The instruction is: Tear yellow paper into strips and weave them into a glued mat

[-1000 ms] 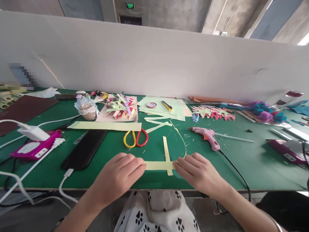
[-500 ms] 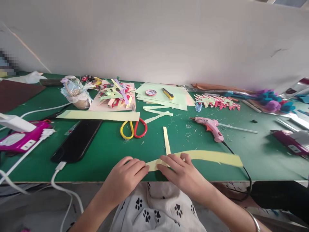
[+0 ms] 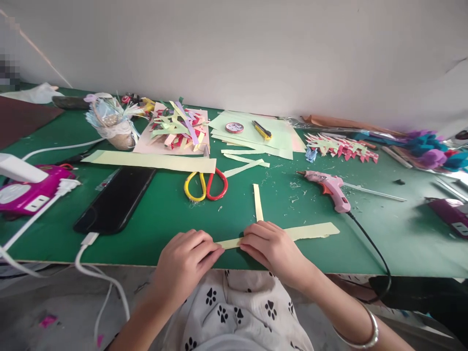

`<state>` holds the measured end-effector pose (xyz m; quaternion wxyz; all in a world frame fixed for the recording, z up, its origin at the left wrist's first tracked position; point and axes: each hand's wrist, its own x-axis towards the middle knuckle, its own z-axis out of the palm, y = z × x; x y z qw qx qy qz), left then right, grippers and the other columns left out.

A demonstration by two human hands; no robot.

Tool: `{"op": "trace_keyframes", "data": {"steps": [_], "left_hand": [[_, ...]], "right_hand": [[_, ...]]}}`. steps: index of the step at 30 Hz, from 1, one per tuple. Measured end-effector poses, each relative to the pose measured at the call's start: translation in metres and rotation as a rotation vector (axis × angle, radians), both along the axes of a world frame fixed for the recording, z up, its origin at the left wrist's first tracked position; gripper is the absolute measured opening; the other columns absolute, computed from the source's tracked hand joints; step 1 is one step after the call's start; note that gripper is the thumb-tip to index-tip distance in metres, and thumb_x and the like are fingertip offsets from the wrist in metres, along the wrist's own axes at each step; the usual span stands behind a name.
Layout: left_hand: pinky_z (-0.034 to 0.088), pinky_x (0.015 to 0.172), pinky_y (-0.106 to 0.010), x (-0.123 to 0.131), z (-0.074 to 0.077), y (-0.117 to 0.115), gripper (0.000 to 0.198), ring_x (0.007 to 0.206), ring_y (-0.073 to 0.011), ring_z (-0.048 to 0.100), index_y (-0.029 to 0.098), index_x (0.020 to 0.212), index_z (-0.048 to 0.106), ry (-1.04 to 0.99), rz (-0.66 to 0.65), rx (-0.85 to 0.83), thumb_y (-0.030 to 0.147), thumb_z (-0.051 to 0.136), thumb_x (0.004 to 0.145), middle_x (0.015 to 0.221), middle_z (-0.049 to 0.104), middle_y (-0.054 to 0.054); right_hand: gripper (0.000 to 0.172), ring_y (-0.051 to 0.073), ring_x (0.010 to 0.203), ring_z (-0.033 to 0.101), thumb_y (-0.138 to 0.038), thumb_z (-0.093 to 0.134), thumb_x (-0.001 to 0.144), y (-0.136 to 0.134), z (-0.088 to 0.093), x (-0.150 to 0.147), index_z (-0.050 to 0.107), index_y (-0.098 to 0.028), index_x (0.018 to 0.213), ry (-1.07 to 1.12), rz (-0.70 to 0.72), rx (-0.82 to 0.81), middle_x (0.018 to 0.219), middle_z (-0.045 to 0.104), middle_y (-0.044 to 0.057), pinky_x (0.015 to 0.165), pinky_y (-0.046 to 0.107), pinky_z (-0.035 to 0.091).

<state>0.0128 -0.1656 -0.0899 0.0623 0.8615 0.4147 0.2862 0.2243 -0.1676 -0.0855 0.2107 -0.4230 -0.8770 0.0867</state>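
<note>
A pale yellow paper strip (image 3: 312,231) runs along the front edge of the green table, between and under my hands. My left hand (image 3: 190,253) pinches its left end, fingers closed together. Further right along it, my right hand (image 3: 268,246) grips the strip with bent fingers, covering its middle. The strip looks narrower between the hands than at its wider right end. A short, narrow paper strip (image 3: 258,202) lies just beyond my right hand, its near end hidden by the fingers. Scissors (image 3: 217,184) with one yellow and one red handle lie further back, blades mostly under a wide paper strip (image 3: 153,161).
A pink glue gun (image 3: 331,187) with a cord lies at right. At left are a black phone (image 3: 117,200) and a magenta power strip (image 3: 36,192). Toward the wall are paper scraps (image 3: 181,126), green sheets (image 3: 226,119), a yellow cutter (image 3: 262,130) and a small basket (image 3: 117,124).
The strip's right end has come down flatter and drawn in leftward, and the strip looks narrower between my hands. Both hands stay on it. The camera view has shifted slightly.
</note>
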Motion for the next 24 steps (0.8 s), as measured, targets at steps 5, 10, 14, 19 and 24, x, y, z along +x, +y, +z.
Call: {"op": "trace_keyframes", "data": {"steps": [5,10,14,19,24], "left_hand": [[0.034,0.052,-0.022,0.000,0.001,0.003,0.025,0.055,-0.0103,0.050,0.018,0.062,0.055,0.009,0.053,-0.090,0.023,0.049,0.086,0.061,0.057,0.002],[0.033,0.049,-0.021,0.001,0.000,0.004,0.026,0.053,-0.0101,0.049,0.017,0.063,0.053,0.029,0.067,-0.080,0.024,0.047,0.087,0.059,0.055,0.002],[0.033,0.048,-0.021,0.002,0.002,0.004,0.028,0.052,-0.0100,0.048,0.018,0.062,0.052,0.061,0.074,-0.070,0.025,0.044,0.088,0.058,0.055,0.002],[0.031,0.047,-0.022,0.004,0.004,0.004,0.027,0.049,-0.0105,0.046,0.018,0.061,0.050,0.066,0.111,-0.063,0.027,0.047,0.087,0.054,0.053,0.003],[0.032,0.049,-0.023,0.003,0.002,0.004,0.025,0.050,-0.0111,0.046,0.019,0.064,0.051,0.077,0.119,-0.079,0.026,0.046,0.087,0.056,0.052,0.003]], "right_hand": [[0.031,0.012,0.062,0.047,-0.024,0.039,0.092,0.005,-0.001,-0.002,0.059,-0.016,0.070,-0.072,-0.017,0.040,0.066,0.055,0.002,0.057,0.025,0.033],[0.032,0.011,0.056,0.043,-0.026,0.040,0.092,0.009,-0.001,-0.003,0.056,-0.016,0.066,-0.121,-0.014,0.070,0.060,0.053,0.000,0.055,0.025,0.029],[0.031,0.010,0.055,0.043,-0.025,0.040,0.092,0.011,0.000,-0.002,0.054,-0.016,0.065,-0.141,-0.001,0.044,0.060,0.053,-0.001,0.055,0.025,0.028],[0.030,0.009,0.053,0.042,-0.024,0.040,0.091,0.013,0.002,-0.002,0.052,-0.017,0.064,-0.159,-0.002,0.026,0.059,0.051,-0.002,0.055,0.025,0.028],[0.028,0.009,0.053,0.042,-0.025,0.042,0.090,0.014,0.002,-0.003,0.051,-0.017,0.065,-0.184,-0.004,0.020,0.059,0.051,-0.002,0.053,0.025,0.027]]}}
